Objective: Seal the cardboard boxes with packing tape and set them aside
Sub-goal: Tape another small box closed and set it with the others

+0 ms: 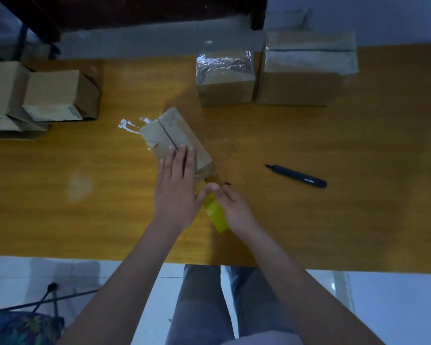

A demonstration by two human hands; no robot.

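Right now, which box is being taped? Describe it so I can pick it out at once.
On the orange wooden table, look at the middle, just ahead of the person. The small cardboard box lies there at a slant under the flat left hand. Unlike the two upright taped boxes behind, its centre seam is bare.

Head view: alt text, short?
A left hand presses flat on a small cardboard box on a wooden table, while the right hand holds a yellow tape roll. Two taped boxes stand behind; a black pen lies right.

Wooden table bearing 2 taped boxes, small box, open boxes, black pen.
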